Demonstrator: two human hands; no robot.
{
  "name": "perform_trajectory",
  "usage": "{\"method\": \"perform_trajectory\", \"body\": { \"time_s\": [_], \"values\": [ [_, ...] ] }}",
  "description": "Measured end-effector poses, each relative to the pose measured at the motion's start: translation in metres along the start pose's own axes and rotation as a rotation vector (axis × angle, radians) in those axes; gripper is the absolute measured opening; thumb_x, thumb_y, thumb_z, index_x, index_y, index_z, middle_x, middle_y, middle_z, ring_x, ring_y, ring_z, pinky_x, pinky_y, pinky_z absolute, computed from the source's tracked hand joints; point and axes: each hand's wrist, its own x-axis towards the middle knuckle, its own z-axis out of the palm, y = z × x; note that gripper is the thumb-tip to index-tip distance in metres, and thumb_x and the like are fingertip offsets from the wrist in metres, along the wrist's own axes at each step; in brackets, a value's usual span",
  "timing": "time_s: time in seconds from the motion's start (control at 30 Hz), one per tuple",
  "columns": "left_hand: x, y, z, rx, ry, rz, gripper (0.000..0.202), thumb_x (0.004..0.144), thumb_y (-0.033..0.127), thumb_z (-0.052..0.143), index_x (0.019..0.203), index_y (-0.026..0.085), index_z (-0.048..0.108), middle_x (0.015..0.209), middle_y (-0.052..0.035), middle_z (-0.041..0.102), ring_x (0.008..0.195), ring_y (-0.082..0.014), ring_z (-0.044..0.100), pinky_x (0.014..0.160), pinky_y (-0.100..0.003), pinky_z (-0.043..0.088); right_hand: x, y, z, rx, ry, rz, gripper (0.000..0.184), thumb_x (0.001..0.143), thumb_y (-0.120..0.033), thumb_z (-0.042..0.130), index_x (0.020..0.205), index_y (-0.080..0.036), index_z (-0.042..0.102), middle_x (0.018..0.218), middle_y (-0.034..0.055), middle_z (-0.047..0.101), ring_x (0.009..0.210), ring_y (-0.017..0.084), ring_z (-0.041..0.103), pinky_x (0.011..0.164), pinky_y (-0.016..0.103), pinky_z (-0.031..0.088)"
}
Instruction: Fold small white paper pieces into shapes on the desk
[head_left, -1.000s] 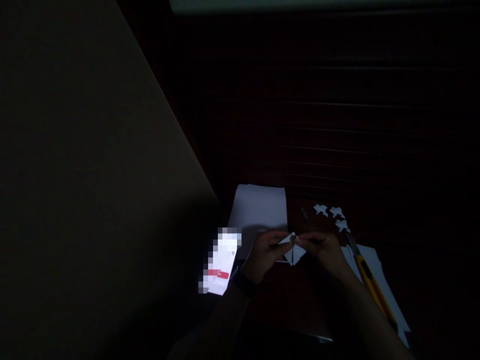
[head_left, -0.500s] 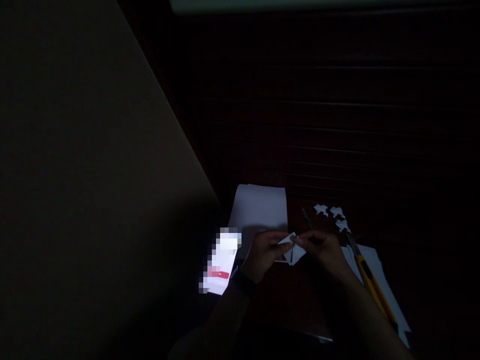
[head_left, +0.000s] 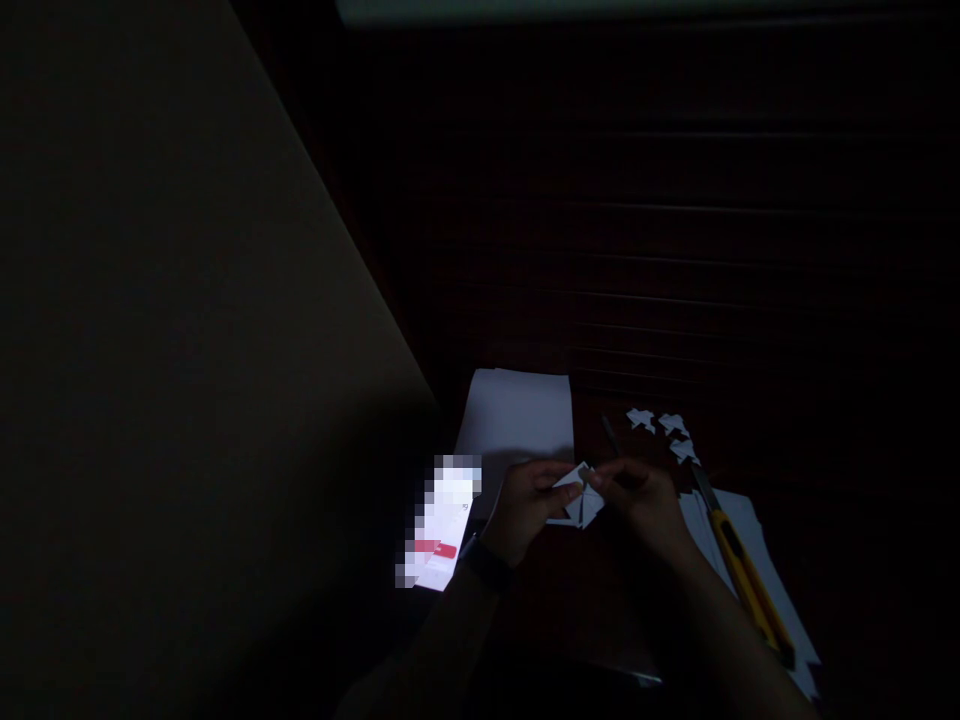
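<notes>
Leftmost, a lit phone glows near the left side of the desk; what it rests on is too dark to tell. Beside it, toward the desk's far left corner, lies a stack of plain white sheets, with no folds showing on top.

The left hand, a dark wristband behind it, pinches a small folded paper between thumb and fingers. This paper is above the desk, just past the stack's near right corner. Creases and separate flaps show on it, so its folding looks partly done; how many folds are left I cannot tell. The right hand has a narrow fingertip grip on its upper right side.

Beyond the hands lies a slim dark pen-like tool, then three small folded paper shapes grouped toward the desk's far edge. With compact, pointed outlines, they look finished. Farthest right, a yellow utility knife, blade out toward those shapes, lies on loose white paper pieces that look flat and unworked.
</notes>
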Motion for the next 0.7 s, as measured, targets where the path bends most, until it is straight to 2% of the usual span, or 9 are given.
{"method": "perform_trajectory", "body": {
  "time_s": [0.23,0.53,0.7],
  "values": [
    [-0.0001,0.0011,0.0015,-0.023,0.019,0.009,0.036,0.066,0.029,0.072,0.097,0.012,0.065,0.087,-0.0111,0.07,0.073,-0.022,0.066,0.061,-0.029,0.052,0.0007,0.0002,0.0001,-0.003,0.002,0.019,0.02,0.07,-0.037,0.069,0.074,-0.017,0.067,0.072,0.0042,0.068,0.065,0.017,0.06,0.059,0.026,0.045],
    [-0.0013,0.0062,0.0032,0.066,0.072,0.025,0.036,0.065,0.028,0.073,0.097,0.013,0.066,0.082,-0.0093,0.07,0.069,-0.0198,0.065,0.057,-0.026,0.05,-0.0013,-0.0003,0.0056,0.009,0.035,0.003,0.021,0.071,-0.038,0.068,0.075,-0.017,0.066,0.07,0.005,0.067,0.064,0.018,0.06,0.057,0.027,0.045],
    [-0.0001,0.0039,0.002,0.099,0.044,0.055,0.038,0.067,0.03,0.071,0.101,0.014,0.065,0.083,-0.0086,0.07,0.071,-0.0195,0.064,0.058,-0.027,0.05,-0.0006,0.0025,0.008,0.073,0.035,-0.018,0.02,0.071,-0.035,0.069,0.079,-0.018,0.065,0.076,0.0052,0.068,0.067,0.018,0.06,0.06,0.027,0.046]
  ]
}}
